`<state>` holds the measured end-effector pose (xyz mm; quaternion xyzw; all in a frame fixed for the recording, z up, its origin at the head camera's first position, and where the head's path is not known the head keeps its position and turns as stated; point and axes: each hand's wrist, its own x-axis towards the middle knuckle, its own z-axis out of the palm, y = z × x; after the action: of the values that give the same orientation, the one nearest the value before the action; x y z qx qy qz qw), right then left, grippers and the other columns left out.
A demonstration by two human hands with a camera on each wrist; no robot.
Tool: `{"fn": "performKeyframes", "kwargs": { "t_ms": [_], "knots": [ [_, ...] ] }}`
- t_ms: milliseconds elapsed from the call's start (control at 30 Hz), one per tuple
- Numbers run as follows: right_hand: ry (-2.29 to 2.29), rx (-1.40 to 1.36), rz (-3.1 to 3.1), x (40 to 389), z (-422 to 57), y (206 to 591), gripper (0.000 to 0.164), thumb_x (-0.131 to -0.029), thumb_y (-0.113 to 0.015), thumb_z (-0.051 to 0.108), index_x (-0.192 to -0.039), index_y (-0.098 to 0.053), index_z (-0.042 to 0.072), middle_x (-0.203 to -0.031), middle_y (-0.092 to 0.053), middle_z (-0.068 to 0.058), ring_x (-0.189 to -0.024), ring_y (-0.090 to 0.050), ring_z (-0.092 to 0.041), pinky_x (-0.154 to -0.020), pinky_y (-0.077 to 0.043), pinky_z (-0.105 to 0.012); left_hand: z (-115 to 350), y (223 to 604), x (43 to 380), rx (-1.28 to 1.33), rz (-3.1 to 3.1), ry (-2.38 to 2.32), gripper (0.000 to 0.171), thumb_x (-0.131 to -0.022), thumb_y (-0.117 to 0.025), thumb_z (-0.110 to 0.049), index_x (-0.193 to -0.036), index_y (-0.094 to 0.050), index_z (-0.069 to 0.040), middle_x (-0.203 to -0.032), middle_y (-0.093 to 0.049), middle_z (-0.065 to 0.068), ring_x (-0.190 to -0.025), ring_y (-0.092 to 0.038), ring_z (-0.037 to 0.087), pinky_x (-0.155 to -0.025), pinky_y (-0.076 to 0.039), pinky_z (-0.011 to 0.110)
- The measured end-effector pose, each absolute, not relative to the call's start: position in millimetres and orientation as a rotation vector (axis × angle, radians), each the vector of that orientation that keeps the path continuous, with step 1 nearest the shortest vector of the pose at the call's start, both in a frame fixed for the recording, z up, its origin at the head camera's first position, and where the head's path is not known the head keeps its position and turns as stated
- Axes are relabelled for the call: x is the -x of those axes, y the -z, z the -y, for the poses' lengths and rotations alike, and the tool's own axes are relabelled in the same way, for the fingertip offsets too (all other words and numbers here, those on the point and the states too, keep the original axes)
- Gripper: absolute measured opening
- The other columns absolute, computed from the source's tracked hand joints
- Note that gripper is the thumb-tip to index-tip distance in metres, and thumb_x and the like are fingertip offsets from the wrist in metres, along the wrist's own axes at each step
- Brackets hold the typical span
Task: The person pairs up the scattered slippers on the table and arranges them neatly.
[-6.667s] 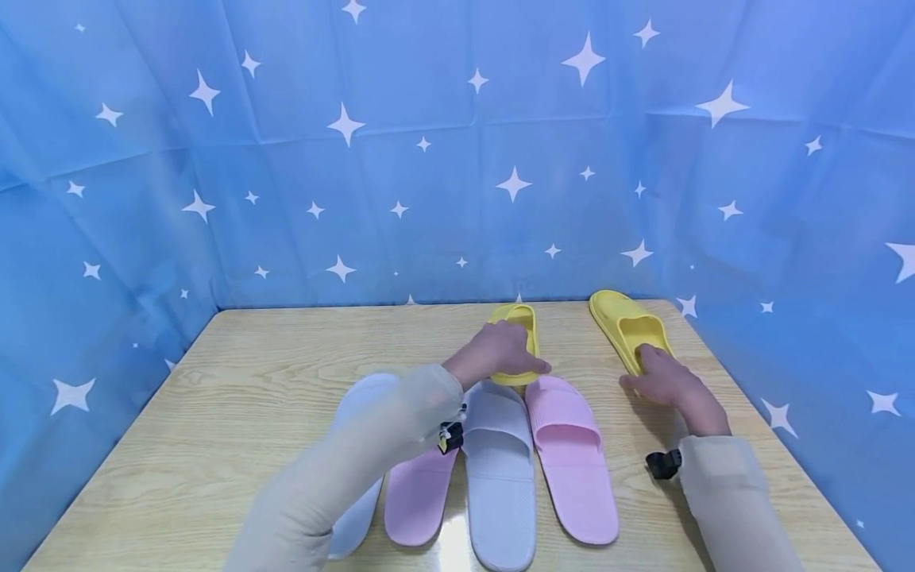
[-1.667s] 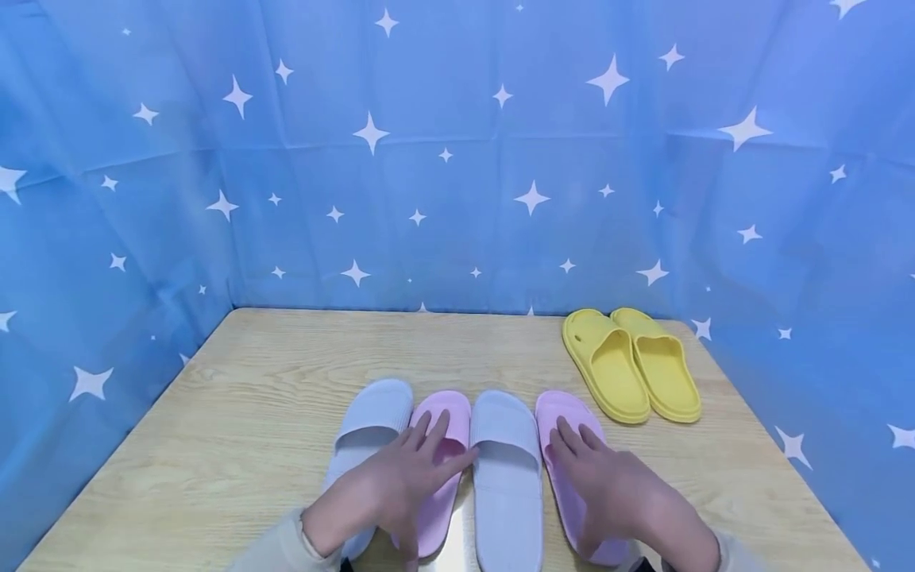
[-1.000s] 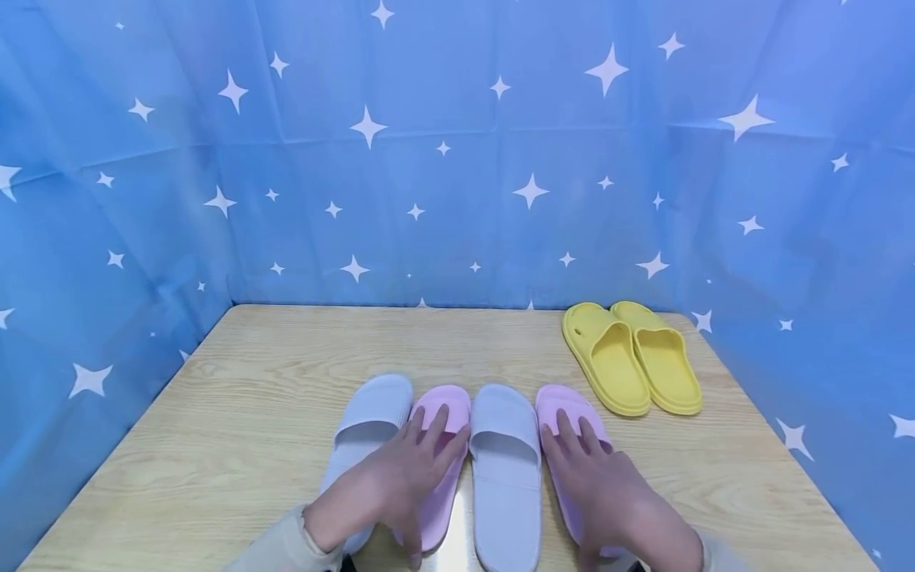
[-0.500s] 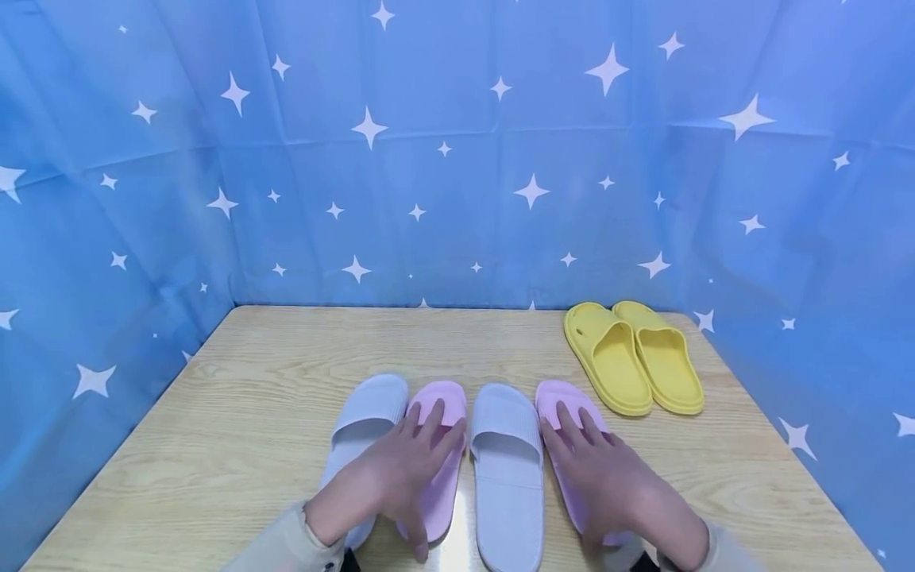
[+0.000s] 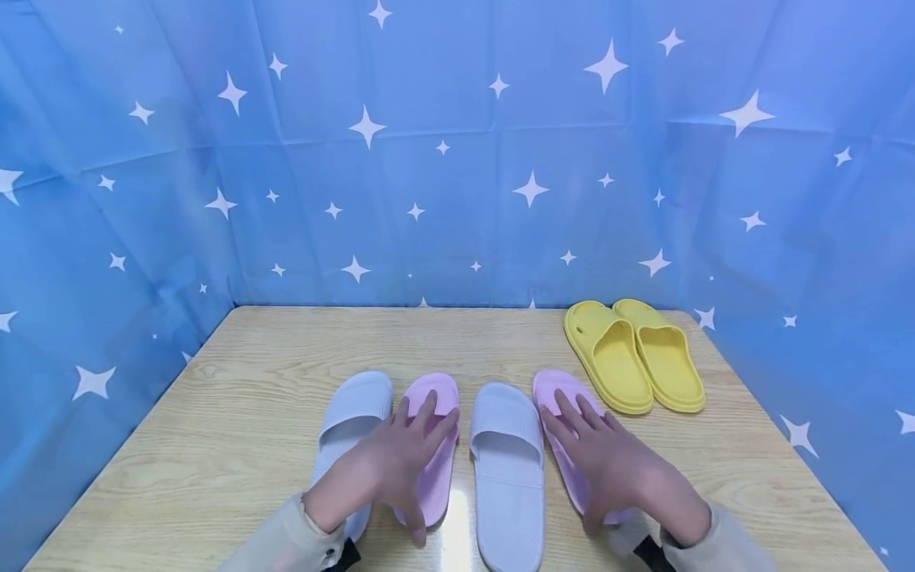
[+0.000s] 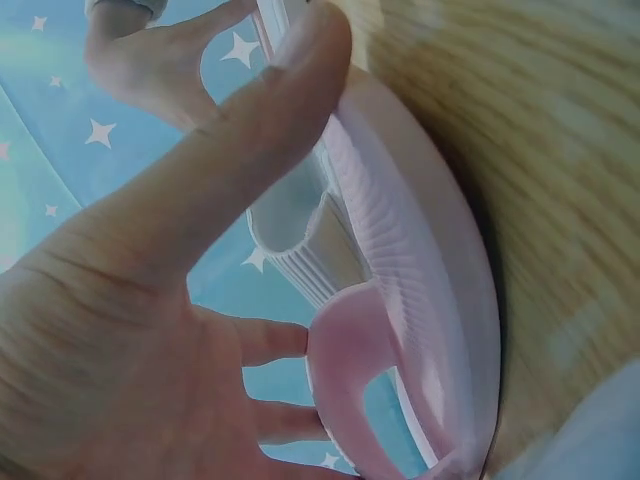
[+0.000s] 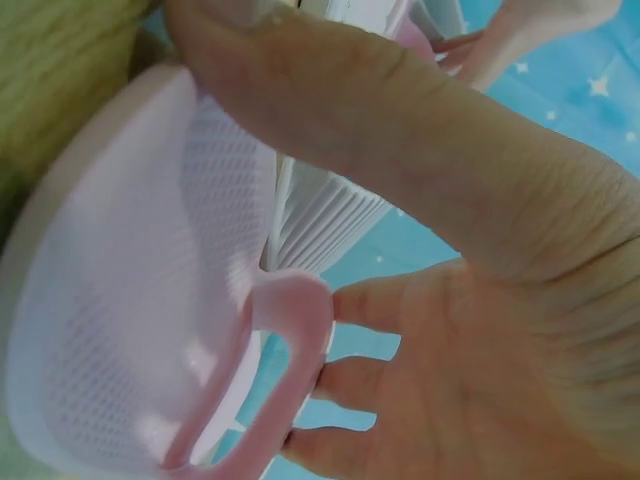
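Note:
My left hand [image 5: 400, 461] lies over the left pink slipper [image 5: 439, 481], spread fingers on its strap and thumb beside the heel. In the left wrist view those fingertips touch the strap's outer face, the thumb near the sole's heel end. My right hand [image 5: 608, 465] covers the right pink slipper [image 5: 556, 384] likewise, fingers spread across the strap and much of the sole hidden. Between the two pink ones lies a grey-blue slipper [image 5: 509, 500], and its match, another grey-blue slipper [image 5: 357, 401], sits to the left, partly under my left wrist.
Two yellow slippers, the left one [image 5: 618, 369] and the right one [image 5: 672, 369], stand together at the back right of the wooden table [image 5: 250, 381]. A blue star-patterned curtain [image 5: 429, 175] hangs behind and along both sides.
Earlier my hands were on the separate yellow slippers, now paired at back right. Lately both pink slippers have slid forward under my hands; the left pink and left grey-blue ones have also shifted left.

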<state>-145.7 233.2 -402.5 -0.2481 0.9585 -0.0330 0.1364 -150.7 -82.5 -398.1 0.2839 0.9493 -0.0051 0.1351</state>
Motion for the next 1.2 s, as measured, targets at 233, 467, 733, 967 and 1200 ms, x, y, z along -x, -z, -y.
{"fn": "performKeyframes", "kwargs": {
  "t_ms": [233,467,733,967,1200],
  "knots": [
    [0.118,0.757,-2.773,156.4,-236.6,403.0,0.151,-0.043,-0.103,0.041,-0.165,-0.02,0.008,-0.171,-0.012,-0.027,-0.154,-0.018,-0.057,-0.116,-0.028,-0.075,84.2,397.7,155.4,-0.824,-2.742,-0.002,0.157,-0.043,-0.1,-0.06,-0.168,-0.013,-0.021,-0.173,-0.008,0.022,-0.15,-0.022,0.061,-0.115,-0.043,0.062],
    [0.167,0.813,-2.742,164.3,-238.2,400.3,0.147,-0.046,-0.103,0.039,-0.165,-0.021,0.007,-0.171,-0.011,-0.029,-0.154,-0.016,-0.059,-0.118,-0.027,-0.074,86.4,396.4,158.7,-0.807,-2.727,0.005,0.156,-0.044,-0.1,-0.061,-0.168,-0.012,-0.023,-0.174,-0.007,0.022,-0.151,-0.021,0.061,-0.116,-0.042,0.062],
    [0.199,0.774,-2.724,174.2,-238.3,396.7,0.146,-0.048,-0.102,0.036,-0.164,-0.019,0.005,-0.171,-0.008,-0.03,-0.154,-0.011,-0.06,-0.121,-0.021,-0.073,84.2,396.0,169.8,-0.815,-2.692,0.038,0.156,-0.046,-0.099,-0.062,-0.168,-0.009,-0.024,-0.174,-0.004,0.021,-0.151,-0.02,0.062,-0.111,-0.047,0.06],
    [0.186,0.743,-2.712,184.5,-236.4,395.2,0.144,-0.051,-0.101,0.036,-0.164,-0.019,0.004,-0.171,-0.007,-0.03,-0.155,-0.01,-0.058,-0.124,-0.019,-0.07,84.2,392.7,182.0,-0.788,-2.651,0.031,0.154,-0.049,-0.098,-0.061,-0.168,-0.007,-0.025,-0.175,-0.002,0.018,-0.153,-0.016,0.059,-0.11,-0.049,0.057],
    [0.146,0.68,-2.714,194.8,-232.0,394.7,0.139,-0.054,-0.098,0.033,-0.163,-0.02,-0.002,-0.171,-0.005,-0.029,-0.156,-0.009,-0.056,-0.124,-0.02,-0.068,84.0,386.0,193.4,-0.731,-2.597,0.015,0.155,-0.049,-0.098,-0.063,-0.168,-0.004,-0.03,-0.176,0.002,0.014,-0.156,-0.013,0.055,-0.109,-0.05,0.057]
  ]
}}
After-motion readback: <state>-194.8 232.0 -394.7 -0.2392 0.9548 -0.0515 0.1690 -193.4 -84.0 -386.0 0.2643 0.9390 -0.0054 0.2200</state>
